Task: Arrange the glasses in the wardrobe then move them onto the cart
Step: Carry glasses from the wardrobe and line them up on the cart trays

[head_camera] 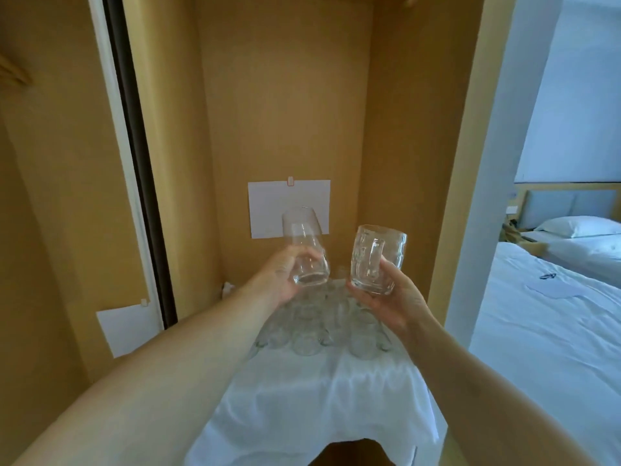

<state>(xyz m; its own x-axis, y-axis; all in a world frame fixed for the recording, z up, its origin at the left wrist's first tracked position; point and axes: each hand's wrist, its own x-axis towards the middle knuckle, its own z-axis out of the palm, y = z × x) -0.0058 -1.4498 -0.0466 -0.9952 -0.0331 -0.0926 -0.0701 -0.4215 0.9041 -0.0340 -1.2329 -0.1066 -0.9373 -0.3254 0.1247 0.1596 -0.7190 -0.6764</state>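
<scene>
Clear glass in both hands, lifted above the cluster. My left hand (282,280) has its fingers wrapped round the base of a smooth tumbler (304,247), which tilts with its mouth up and leaning left. My right hand (393,297) holds a dimpled mug (376,260) from below and behind, fingers curled round its lower body, handle facing me, near upright. The two glasses are close but apart, no contact.

Under them, the rest of the glasses (322,327) stand packed on a white cloth (319,398) inside the wardrobe (285,112) niche. A sheet of paper (289,206) is clipped to the back panel, behind the tumbler.

My read: I'm in the pick-up part. Can't say from this whether these two go back down into a tidier row or leave for the cart. No cart in view, so the transfer target is unknown from here.

Next move needs:
- keep both glasses separated while my arms move, since a clink is the main risk
- clear the cluster below before any sideways travel
- level the tumbler if it goes back on the cloth; the cloth is wrinkled, so footing may be soft
- firm grip on the mug, as it looks the heavier piece

Bed (554,314) to the right, outside the wardrobe frame.
</scene>
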